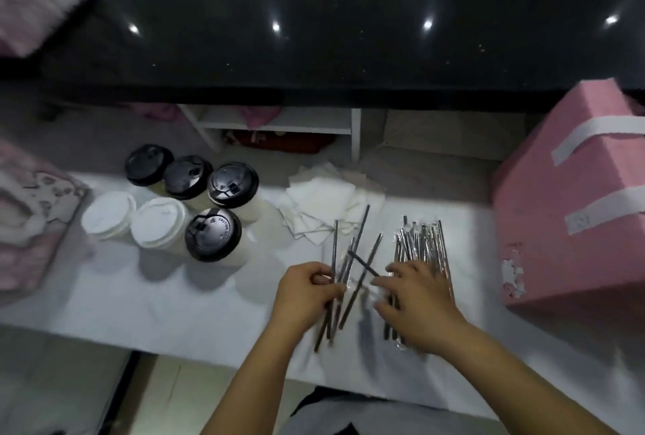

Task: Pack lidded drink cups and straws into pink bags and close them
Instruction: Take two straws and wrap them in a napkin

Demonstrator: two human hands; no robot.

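Straws [343,270] are fanning out of the pinching left hand [307,295], maybe slipping; right hand [417,298] is lying loose on the pile [422,242].

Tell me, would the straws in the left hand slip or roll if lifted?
Probably slippery: the straws have glossy sleeves and splay in the left hand. Likely light yet stiff, each looks straight. Round, so loose ones might roll.

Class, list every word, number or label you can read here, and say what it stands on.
"CAUTION CO": raised lettering on the nearest black lid; the rest is blurred.
Black lid behind it: small lettering, too blurred to read.
White strip on the pink box: faint mark, unreadable.
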